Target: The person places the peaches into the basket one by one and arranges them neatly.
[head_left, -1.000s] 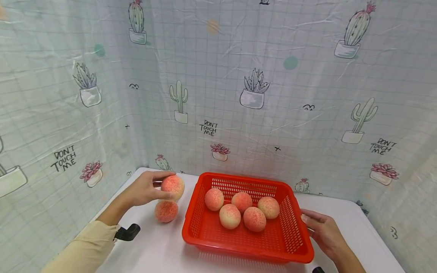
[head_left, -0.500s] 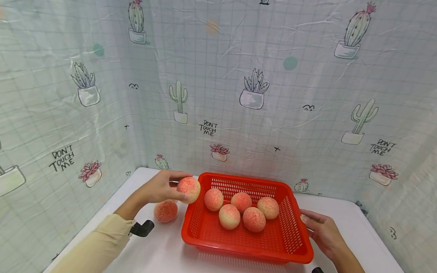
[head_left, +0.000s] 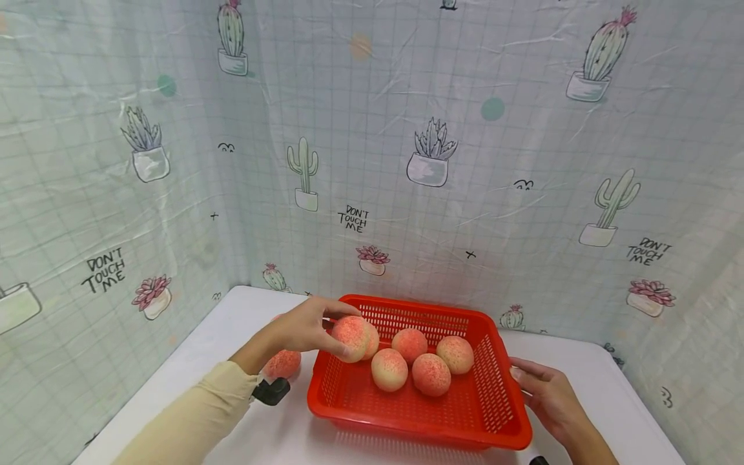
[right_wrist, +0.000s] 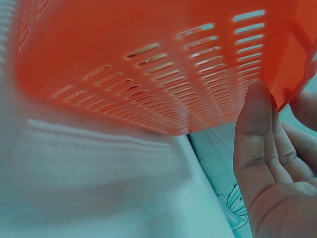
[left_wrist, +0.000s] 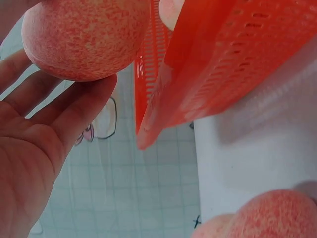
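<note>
A pink-and-cream peach is held by my left hand just inside the left rim of a red plastic basket. In the left wrist view, fingertips press under that peach, beside the basket wall. Several more peaches, one of them near the middle, lie in the basket; the held one partly covers the leftmost. My right hand grips the basket's right rim. From the right wrist view, its fingers lie along the slotted outer wall, with the thumb at the rim.
Left of the basket a peach rests on the white table, with part of another behind my left wrist. A cactus-print curtain closes off the back and sides.
My left hand has carried its peach rightward from above the table, across the basket's left rim. The right hand and basket have stayed in place.
</note>
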`<act>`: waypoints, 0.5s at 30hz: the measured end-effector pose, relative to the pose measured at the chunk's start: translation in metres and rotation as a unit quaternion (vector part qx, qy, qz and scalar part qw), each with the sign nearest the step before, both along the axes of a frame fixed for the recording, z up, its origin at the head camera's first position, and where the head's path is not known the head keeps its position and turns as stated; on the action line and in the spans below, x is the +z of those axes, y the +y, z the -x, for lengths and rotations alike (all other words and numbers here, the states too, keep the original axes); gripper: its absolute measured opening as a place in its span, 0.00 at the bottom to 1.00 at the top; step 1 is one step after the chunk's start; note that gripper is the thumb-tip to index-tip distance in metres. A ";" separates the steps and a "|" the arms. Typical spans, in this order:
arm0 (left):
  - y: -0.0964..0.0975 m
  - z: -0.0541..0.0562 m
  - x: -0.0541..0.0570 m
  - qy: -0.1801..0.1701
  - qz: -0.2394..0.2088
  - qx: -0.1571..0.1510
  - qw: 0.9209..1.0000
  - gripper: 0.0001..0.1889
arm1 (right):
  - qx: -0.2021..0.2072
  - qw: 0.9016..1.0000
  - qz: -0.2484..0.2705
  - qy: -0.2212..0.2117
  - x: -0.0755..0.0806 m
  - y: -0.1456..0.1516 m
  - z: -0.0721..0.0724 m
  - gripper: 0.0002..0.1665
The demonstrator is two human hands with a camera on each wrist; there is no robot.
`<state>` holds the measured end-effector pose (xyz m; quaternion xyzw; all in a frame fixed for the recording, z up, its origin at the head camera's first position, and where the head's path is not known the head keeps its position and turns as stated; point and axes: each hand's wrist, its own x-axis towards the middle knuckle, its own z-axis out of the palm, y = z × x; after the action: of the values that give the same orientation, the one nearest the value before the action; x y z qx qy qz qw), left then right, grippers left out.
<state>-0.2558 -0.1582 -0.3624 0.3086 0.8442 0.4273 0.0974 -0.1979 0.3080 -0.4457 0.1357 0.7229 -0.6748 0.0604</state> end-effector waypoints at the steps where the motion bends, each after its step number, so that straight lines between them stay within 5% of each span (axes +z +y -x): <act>1: 0.002 0.000 0.000 0.001 0.004 -0.004 1.000 0.33 | 0.000 1.000 0.000 0.000 0.000 0.000 0.000 0.38; 15: 0.026 0.000 -0.008 -0.016 0.078 -0.057 0.995 0.29 | 0.000 1.000 0.007 0.001 0.001 0.000 -0.001 0.36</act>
<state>-0.2558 -0.1326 -0.3708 0.3409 0.8544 0.3586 0.1589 -0.1967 0.3075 -0.4448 0.1348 0.7183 -0.6798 0.0608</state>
